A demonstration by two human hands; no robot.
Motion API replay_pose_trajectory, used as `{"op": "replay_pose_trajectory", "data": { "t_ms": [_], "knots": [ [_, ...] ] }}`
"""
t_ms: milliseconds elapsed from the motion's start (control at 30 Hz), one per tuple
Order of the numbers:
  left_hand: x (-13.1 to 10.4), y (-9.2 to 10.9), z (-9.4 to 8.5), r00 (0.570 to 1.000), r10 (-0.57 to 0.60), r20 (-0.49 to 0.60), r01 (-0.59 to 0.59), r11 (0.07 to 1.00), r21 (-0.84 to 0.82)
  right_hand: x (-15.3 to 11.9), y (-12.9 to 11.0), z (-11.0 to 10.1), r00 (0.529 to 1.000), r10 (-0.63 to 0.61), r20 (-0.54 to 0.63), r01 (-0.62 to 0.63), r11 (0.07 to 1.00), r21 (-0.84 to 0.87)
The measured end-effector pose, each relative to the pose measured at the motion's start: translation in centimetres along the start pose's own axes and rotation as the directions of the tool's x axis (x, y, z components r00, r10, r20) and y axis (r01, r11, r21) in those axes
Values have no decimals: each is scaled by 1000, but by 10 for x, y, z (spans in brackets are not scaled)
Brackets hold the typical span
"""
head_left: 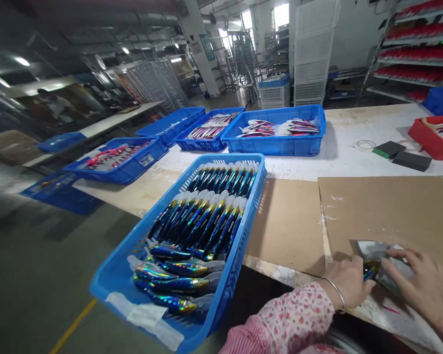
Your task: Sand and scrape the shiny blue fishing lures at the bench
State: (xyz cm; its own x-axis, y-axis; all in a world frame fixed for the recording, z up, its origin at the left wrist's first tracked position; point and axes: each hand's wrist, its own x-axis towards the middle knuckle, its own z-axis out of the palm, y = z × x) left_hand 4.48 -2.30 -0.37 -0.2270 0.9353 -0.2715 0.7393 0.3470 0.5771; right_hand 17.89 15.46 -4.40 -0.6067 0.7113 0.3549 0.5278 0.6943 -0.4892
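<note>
My left hand (347, 281) is closed around a dark blue and yellow fishing lure (371, 269), low at the right by the table's front edge. Just right of it, my right hand (415, 278) curls its fingers over a pale grey sheet-like piece (371, 247) against the lure; what this piece is I cannot make out. Most of the lure is hidden by my fingers. Left of my hands, a light blue basket (253, 216) holds rows of finished-looking blue lures (203, 216) with clear ends, and several more lie loosely crosswise at its near end.
Cardboard sheets (288, 221) cover the table before me. Behind stand blue crates (273, 146) with red and silver lures. Dark sanding-block-like pieces (411, 161), a tape roll (365, 144) and a red tray (433, 147) lie at the right. The basket's near end overhangs the floor.
</note>
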Motion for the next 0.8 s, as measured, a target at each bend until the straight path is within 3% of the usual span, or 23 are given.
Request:
{"op": "replay_pose_trajectory", "data": {
  "t_ms": [133, 200, 333, 467, 600, 800],
  "knots": [
    [0, -1, -6, 1000, -12, -21, 12, 1000, -1, 7, 14, 3, 994, 48, -93, -60, 990, -125],
    [0, 0, -10, 1000, -26, -17, 26, 1000, 10, 7, 12, 4, 997, 15, -72, -24, 992, -121],
    [-1, 2, -16, 997, -73, -2, 73, 997, 31, 7, -15, 0, 1000, -2, 13, 3, 999, -39],
    [4, -2, -18, 999, -35, 28, 34, 998, 56, 16, -39, -8, 976, 197, -91, -209, 967, -147],
    [10, -7, -20, 1000, -23, 5, 22, 993, 116, 15, -55, -10, 997, 78, 18, -77, 996, -48],
    [7, -6, -22, 999, 8, -38, -2, 987, 159, 21, -65, -16, 976, 216, 17, -213, 971, -112]
  ]
}}
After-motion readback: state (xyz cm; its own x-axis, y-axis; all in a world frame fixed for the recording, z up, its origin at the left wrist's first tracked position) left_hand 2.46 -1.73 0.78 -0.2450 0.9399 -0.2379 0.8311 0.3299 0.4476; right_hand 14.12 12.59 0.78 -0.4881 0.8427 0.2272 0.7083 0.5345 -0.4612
